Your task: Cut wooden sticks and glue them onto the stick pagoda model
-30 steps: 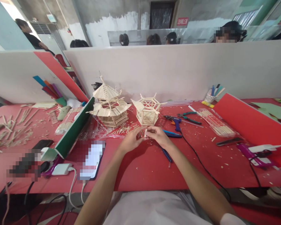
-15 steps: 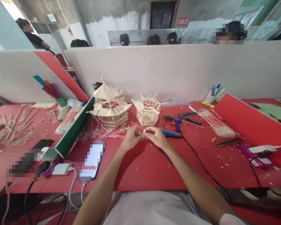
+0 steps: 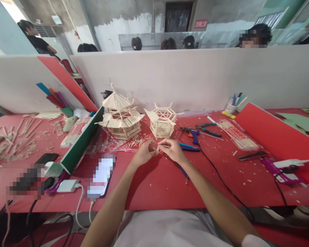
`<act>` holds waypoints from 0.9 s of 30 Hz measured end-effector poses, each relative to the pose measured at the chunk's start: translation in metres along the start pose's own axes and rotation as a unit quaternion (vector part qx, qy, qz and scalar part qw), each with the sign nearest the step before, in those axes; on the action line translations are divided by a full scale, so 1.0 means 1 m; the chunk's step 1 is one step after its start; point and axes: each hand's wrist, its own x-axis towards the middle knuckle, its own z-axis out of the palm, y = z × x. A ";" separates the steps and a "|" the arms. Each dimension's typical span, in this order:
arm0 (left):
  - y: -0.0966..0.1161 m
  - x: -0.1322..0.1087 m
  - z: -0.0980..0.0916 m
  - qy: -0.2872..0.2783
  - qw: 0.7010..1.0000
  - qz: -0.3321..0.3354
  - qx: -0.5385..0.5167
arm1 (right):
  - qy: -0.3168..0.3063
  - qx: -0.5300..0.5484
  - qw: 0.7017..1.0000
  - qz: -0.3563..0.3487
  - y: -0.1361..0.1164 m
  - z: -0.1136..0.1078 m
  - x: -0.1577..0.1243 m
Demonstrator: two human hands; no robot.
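My left hand (image 3: 145, 153) and my right hand (image 3: 172, 150) meet fingertip to fingertip over the red table. Pinched between them is a short pale wooden stick (image 3: 158, 148), mostly covered by the fingers. Just beyond stands a small six-sided stick pavilion (image 3: 162, 123), its roof slatted on the left side and bare frame elsewhere. To its left rises a taller two-tiered stick pagoda (image 3: 122, 118) with a pointed roof. Cut stick pieces (image 3: 135, 141) lie loose in front of the pagoda. Blue-handled pliers (image 3: 188, 147) rest beside my right hand.
A blue glue gun (image 3: 195, 135) trails a black cord (image 3: 216, 171) across the right side. Green-handled pliers (image 3: 208, 130) and a bag of sticks (image 3: 238, 135) lie farther right. A phone (image 3: 101, 176) sits left of my forearm, near a green divider (image 3: 83, 140). People sit beyond the partition (image 3: 195, 75).
My fingertips have shifted slightly around the stick, and a little more of it shows now. The pavilion, pagoda and tools have stayed in place.
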 end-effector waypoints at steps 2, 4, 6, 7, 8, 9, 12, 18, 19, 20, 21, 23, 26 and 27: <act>0.001 0.000 0.001 0.000 1.000 -0.004 -0.014 | 0.004 0.000 1.000 0.000 -0.001 0.000 0.000; 0.003 0.000 0.002 -0.002 0.999 -0.015 -0.043 | 0.007 0.000 1.000 -0.001 -0.001 -0.001 0.000; 0.005 0.000 0.003 -0.005 0.996 -0.031 -0.082 | 0.010 0.002 1.000 -0.002 -0.001 -0.001 0.001; 0.006 0.000 0.004 -0.004 0.994 -0.039 -0.101 | 0.011 0.003 1.000 -0.003 -0.001 -0.002 0.001; 0.007 0.000 0.004 -0.002 0.992 -0.046 -0.115 | 0.011 0.003 1.000 -0.003 0.000 -0.002 0.001; 0.007 0.000 0.004 0.001 0.991 -0.050 -0.125 | 0.012 0.004 1.000 -0.004 0.000 -0.002 0.001; 0.007 0.000 0.004 0.009 0.989 -0.056 -0.137 | 0.014 0.006 1.000 -0.004 0.000 -0.001 0.001; 0.004 0.001 0.002 0.017 0.986 -0.066 -0.155 | 0.006 0.037 0.999 0.012 0.000 -0.001 0.001; 0.004 0.001 0.001 0.017 0.985 -0.067 -0.159 | 0.005 0.038 0.999 0.010 0.001 -0.002 0.001; 0.004 0.001 0.001 0.018 0.984 -0.068 -0.162 | 0.004 0.037 0.999 0.007 0.002 -0.002 0.002; 0.004 0.001 0.001 0.018 0.984 -0.070 -0.165 | 0.001 0.035 0.999 0.005 0.002 -0.003 0.002; 0.004 0.000 0.000 0.017 0.982 -0.074 -0.172 | -0.006 0.028 1.000 0.003 0.003 -0.005 0.003; 0.005 0.000 0.000 0.014 0.981 -0.075 -0.180 | -0.008 0.005 1.000 -0.012 0.003 -0.006 0.003; 0.005 0.000 0.000 0.014 0.981 -0.075 -0.180 | -0.006 -0.004 1.000 -0.019 0.003 -0.006 0.002</act>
